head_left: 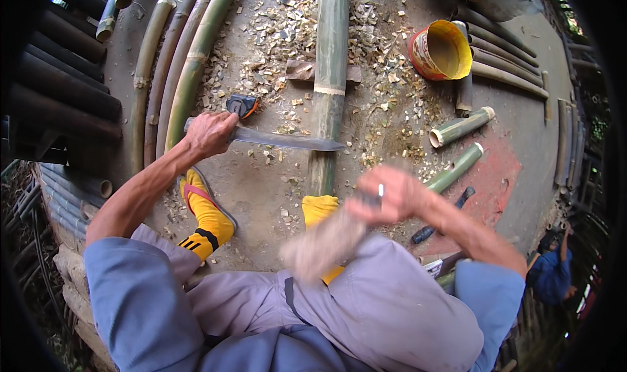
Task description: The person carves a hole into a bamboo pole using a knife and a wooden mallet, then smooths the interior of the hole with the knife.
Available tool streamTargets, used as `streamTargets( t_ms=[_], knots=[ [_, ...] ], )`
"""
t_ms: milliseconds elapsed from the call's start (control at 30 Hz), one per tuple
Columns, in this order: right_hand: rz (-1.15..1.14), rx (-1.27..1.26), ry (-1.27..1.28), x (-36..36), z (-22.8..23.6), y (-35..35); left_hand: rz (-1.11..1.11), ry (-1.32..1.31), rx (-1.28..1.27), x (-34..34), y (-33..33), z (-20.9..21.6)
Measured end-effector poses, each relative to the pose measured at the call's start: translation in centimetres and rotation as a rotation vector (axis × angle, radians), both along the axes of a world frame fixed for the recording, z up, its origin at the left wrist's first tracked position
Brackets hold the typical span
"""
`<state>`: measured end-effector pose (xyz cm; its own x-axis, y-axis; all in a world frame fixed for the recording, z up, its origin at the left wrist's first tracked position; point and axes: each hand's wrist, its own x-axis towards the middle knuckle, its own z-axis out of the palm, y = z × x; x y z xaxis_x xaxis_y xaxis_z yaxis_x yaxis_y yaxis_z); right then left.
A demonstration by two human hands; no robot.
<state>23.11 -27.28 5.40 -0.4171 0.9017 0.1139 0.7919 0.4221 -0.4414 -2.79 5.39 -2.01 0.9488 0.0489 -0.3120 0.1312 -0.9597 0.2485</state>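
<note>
My left hand [210, 135] is closed around the handle of a machete [277, 139]. Its long blade points right, and the tip end lies across a thick green bamboo pole [332, 39]. In my closed right hand [390, 194] is a pale wooden mallet [323, 244], smeared by motion, its head low over my lap. The pole runs away from me over a wooden block [302, 70], and its near end meets my yellow-socked right foot [320, 209]. Just beyond my left hand, a black and orange tape measure [242, 105] sits on the ground.
Wood chips [274, 45] litter the ground around the pole. To the right are a yellow and red bucket [418, 55], two short bamboo pieces [462, 127] and a dark-handled tool [445, 215]. Long bamboo poles [191, 65] lie left. Another person [554, 277] is at the far right.
</note>
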Motion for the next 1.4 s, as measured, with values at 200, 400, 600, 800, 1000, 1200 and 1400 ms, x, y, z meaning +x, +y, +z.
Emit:
streamTargets(
  t_ms=[200,400,600,800,1000,1200,1400],
  knots=[
    [-0.069,-0.283,-0.020,-4.0,1.6,1.7,-0.008,-0.063,0.027,-0.4,-0.2,-0.8],
    [0.011,-0.466,0.049,-0.7,-3.8,0.3,0.002,-0.081,0.050,0.8,0.0,-1.1],
    [0.068,-0.318,-0.003,-7.5,1.8,0.5,-0.009,-0.052,0.094,0.1,0.1,-1.8],
    [-0.225,-0.703,-0.190,-0.1,-0.4,4.5,0.023,-0.069,0.092,0.7,0.5,-1.7],
    [0.086,0.243,0.150,-8.0,1.4,2.1,0.014,-0.065,0.079,0.4,0.2,-1.6],
    [-0.264,-0.570,-0.283,-0.8,-0.5,4.3,0.013,-0.078,0.089,0.0,0.4,-2.3],
    [-0.047,0.130,0.140,-3.9,-3.7,0.2,0.009,-0.090,0.102,1.1,-0.2,-2.0]
  ],
)
